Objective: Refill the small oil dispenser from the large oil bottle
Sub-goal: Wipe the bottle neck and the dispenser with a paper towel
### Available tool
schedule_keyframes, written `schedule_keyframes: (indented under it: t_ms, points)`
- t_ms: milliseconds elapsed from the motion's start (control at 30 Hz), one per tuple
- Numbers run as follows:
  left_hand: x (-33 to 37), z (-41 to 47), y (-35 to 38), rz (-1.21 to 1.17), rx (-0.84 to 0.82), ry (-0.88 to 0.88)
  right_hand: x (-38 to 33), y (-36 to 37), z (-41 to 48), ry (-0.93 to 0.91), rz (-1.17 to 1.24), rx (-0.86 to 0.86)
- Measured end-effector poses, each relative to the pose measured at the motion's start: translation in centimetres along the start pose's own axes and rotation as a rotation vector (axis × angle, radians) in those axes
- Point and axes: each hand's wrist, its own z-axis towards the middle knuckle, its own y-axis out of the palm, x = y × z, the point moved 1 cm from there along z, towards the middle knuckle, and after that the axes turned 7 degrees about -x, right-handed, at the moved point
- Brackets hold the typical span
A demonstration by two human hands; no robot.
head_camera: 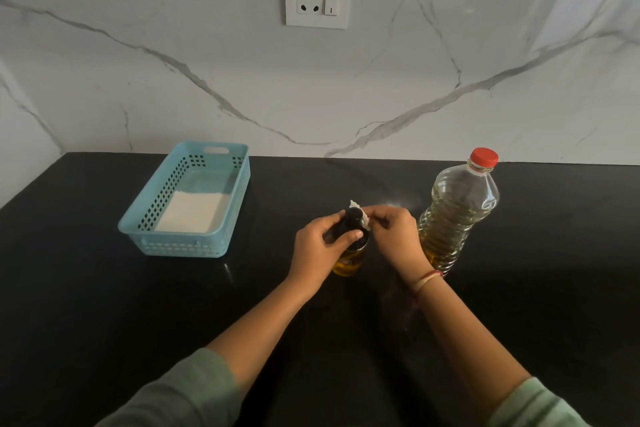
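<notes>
At centre frame, on the black table [104, 288], the small oil dispenser [348, 262] is standing, left hand [320, 246] gripping its dark neck, right hand [394, 232] pinching a white scrap [356, 205] at its top. Just right, the large oil bottle [457, 208] is standing, red-capped.

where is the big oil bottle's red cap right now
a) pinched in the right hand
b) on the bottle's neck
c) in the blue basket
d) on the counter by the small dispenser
b: the red cap sits on the neck of the large oil bottle, which stands upright; the right hand pinches a white scrap at the top of the small dispenser, which the left hand grips.
</notes>
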Motion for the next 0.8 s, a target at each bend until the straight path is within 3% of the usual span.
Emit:
schedule_keyframes:
  t_ms: [167,467,800]
  points:
    - [0.0,-0.2,-0.1,0.01,-0.001,0.008,-0.2,-0.2,1.5,0.037,-0.042,-0.078]
    - [0.2,0.0,0.0,0.03,0.025,-0.016,0.8,0.2,1.1,0.125,-0.006,0.066]
    - [-0.1,0.1,0.1,-0.08,0.013,-0.094,1.0,-0.5,1.4,0.107,0.086,-0.128]
